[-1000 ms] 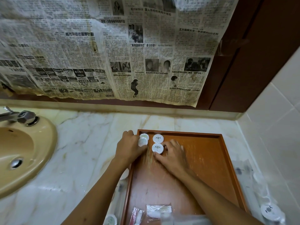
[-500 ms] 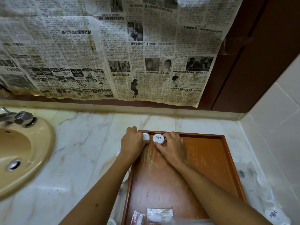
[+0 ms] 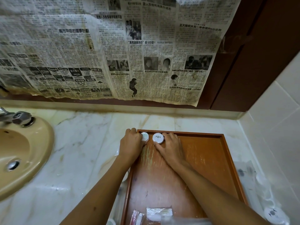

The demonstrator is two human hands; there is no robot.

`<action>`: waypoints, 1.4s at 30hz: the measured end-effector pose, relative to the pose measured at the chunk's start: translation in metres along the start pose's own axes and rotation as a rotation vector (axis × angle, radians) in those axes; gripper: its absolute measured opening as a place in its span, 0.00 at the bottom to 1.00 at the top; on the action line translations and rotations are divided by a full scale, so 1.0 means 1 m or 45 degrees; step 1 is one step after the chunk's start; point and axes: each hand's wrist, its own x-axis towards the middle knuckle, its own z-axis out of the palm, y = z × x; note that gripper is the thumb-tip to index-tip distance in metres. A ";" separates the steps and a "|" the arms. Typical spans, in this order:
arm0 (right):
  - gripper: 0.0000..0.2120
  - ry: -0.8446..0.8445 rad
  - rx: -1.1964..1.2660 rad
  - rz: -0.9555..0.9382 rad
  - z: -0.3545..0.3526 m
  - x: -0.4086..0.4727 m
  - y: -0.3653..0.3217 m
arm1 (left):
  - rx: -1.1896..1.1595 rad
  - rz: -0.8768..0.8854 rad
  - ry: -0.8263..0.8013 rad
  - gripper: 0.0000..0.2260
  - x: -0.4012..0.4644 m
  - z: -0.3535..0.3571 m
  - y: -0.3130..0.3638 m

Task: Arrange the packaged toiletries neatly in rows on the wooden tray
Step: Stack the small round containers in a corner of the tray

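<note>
A wooden tray (image 3: 211, 159) lies on the marble counter. Two round white toiletry packs sit side by side in its far left corner. My left hand (image 3: 131, 144) grips the left pack (image 3: 145, 136) against the tray's left wall. My right hand (image 3: 170, 147) holds the right pack (image 3: 158, 138), thumb below it and fingers curled behind. Small clear sachets (image 3: 158, 214) and a red-striped packet (image 3: 135, 216) lie at the tray's near edge.
A beige sink (image 3: 17, 153) with a metal tap (image 3: 17, 117) sits at the left. Newspaper (image 3: 113, 46) covers the wall behind. More wrapped packs (image 3: 274, 213) lie on the counter right of the tray, by the tiled wall (image 3: 276, 127).
Both hands have slid the round packs away from me into the tray's far left corner. The four packs seen earlier now show as two.
</note>
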 end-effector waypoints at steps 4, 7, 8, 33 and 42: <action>0.21 0.005 0.032 -0.007 -0.001 -0.001 -0.001 | -0.033 -0.006 0.002 0.12 0.000 0.001 0.000; 0.20 0.018 0.028 -0.013 -0.002 -0.001 -0.002 | -0.042 -0.009 0.004 0.13 0.000 0.001 0.000; 0.20 0.018 0.028 -0.012 -0.002 -0.002 -0.002 | -0.041 -0.008 0.008 0.13 0.000 0.002 0.000; 0.04 -0.232 0.501 0.097 -0.055 -0.074 0.018 | -0.408 0.337 0.093 0.09 -0.118 -0.026 0.024; 0.11 -0.563 0.410 0.165 -0.123 -0.217 0.018 | -0.561 0.394 -0.181 0.09 -0.244 -0.033 0.050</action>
